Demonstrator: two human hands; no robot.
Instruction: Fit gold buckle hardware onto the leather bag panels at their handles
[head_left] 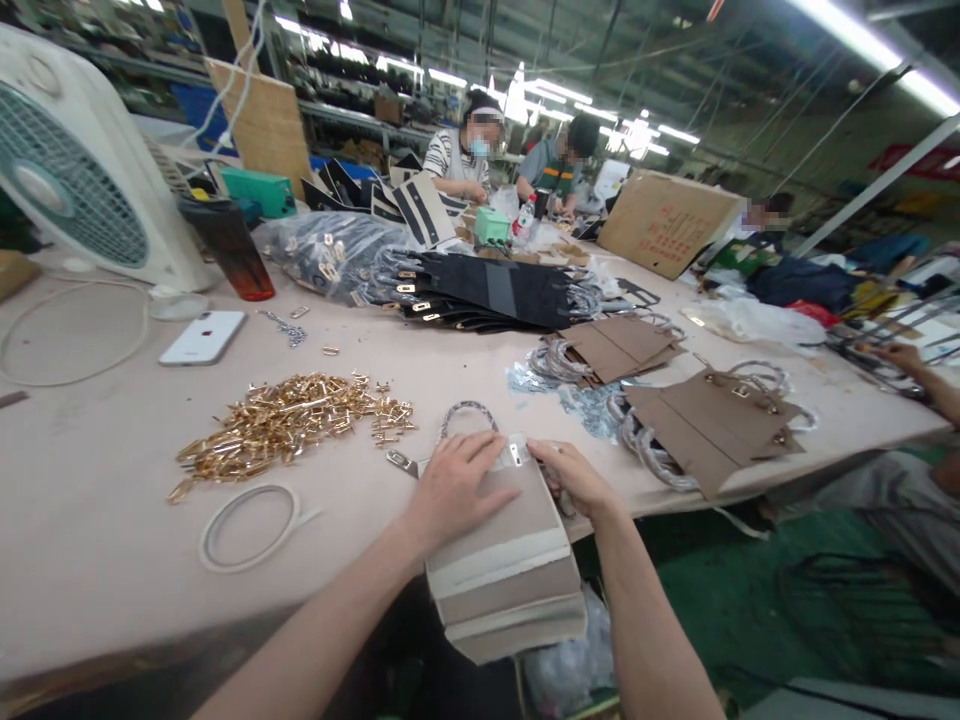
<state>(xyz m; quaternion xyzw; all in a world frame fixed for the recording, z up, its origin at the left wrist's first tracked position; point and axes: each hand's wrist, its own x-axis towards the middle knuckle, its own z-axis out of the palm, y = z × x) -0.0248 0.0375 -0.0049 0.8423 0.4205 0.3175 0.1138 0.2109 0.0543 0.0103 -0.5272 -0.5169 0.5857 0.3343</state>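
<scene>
A taupe handbag piece (pixel 517 520) with pale strips lies at the table's front edge, its lower end hanging over. My left hand (pixel 459 490) rests flat on it, fingers spread. My right hand (pixel 576 478) is closed on its right edge near the top; the fingertips are partly hidden. Between my hands shows a small silver metal plate (pixel 516 453). A plastic-wrapped handle (pixel 469 408) loops out behind my left hand. A metal clasp (pixel 403 461) sticks out at the left.
Gold metal fittings (pixel 292 420) lie heaped left, behind a tape roll (pixel 250 528). Farther back are a phone (pixel 202 338), dark cup (pixel 229 245), fan (pixel 75 150) and black bag pieces (pixel 487 285). More taupe pieces (pixel 712 420) lie right. Co-workers (pixel 465 150) sit across.
</scene>
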